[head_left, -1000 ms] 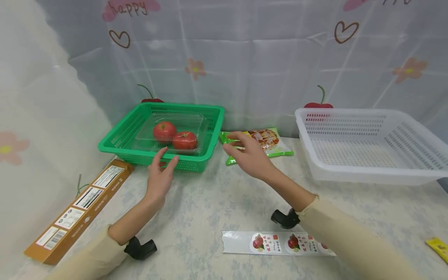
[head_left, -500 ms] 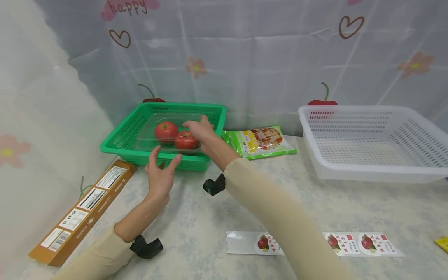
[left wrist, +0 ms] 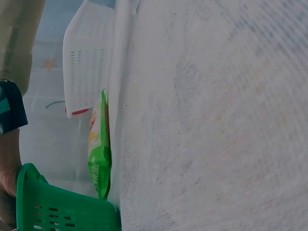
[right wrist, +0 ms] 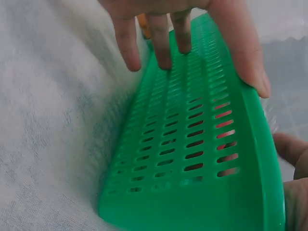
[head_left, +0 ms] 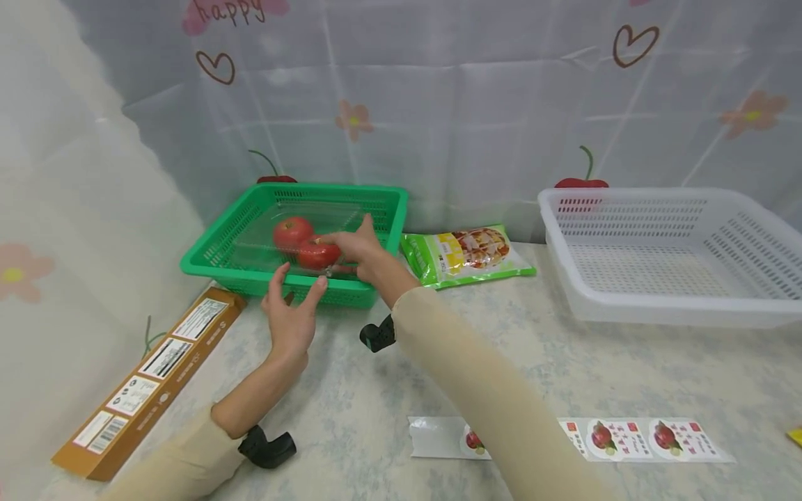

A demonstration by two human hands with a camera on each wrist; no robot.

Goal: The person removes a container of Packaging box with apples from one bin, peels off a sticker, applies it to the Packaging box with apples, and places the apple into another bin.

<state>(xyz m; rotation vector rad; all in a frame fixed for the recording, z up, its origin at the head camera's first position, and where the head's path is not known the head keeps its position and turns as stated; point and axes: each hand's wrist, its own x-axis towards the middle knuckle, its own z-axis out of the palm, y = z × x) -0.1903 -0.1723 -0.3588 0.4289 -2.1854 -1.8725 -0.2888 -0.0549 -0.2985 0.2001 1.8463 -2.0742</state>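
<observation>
At the far left of the table (head_left: pixel 401 376) sits a green basket (head_left: pixel 207 259). A clear tray (head_left: pixel 257 243) lies inside it with two red fruits (head_left: pixel 292 232) on top. The right hand (head_left: pixel 358 249) reaches over the near wall of the basket. Its thumb and fingers seem to pinch the near right edge of the clear tray, just beside the closer fruit. The left hand (head_left: pixel 289 316) is spread wide. In the right wrist view its fingers (right wrist: pixel 161 38) lie straight against the outside of the near wall and its thumb rests on the rim.

It looks like the clear tray is being taken hold of while the basket is kept in place. The tray looks thin and bendy, and the fruits are round, so they could roll. A good way is to pinch the edge firmly and hold the tray flat, not tipped. Go slow and lift it straight up, high enough to clear the rim. One pinched edge may let the far side droop, so a hand slid under the tray would be safer. The left hand should press the basket down a little so it does not slide or lift.

A green snack bag (head_left: pixel 466 254) lies just right of the basket. A white basket (head_left: pixel 664 202) stands well apart at the far right. A brown box (head_left: pixel 150 372) lies near the left edge, and a strip of stickers (head_left: pixel 633 438) lies close by on the near side.
</observation>
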